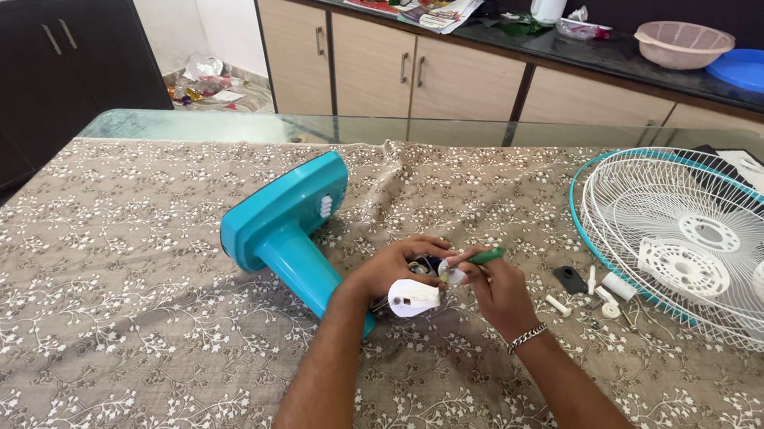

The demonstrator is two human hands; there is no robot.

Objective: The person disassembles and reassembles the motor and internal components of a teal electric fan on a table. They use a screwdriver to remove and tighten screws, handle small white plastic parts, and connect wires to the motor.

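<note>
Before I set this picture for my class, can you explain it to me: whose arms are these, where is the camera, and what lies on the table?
The single picture comes from a camera worn on a person's head, looking down at their own bare arms. The left hand grips the motor end of a teal fan stand lying on a patterned tablecloth; a small white part sits there. The right hand, with a wrist chain, holds a green-handled screwdriver against it. To the right lie white wire fan guards, small white pegs and a dark piece. A counter behind carries a pink basket.
</note>
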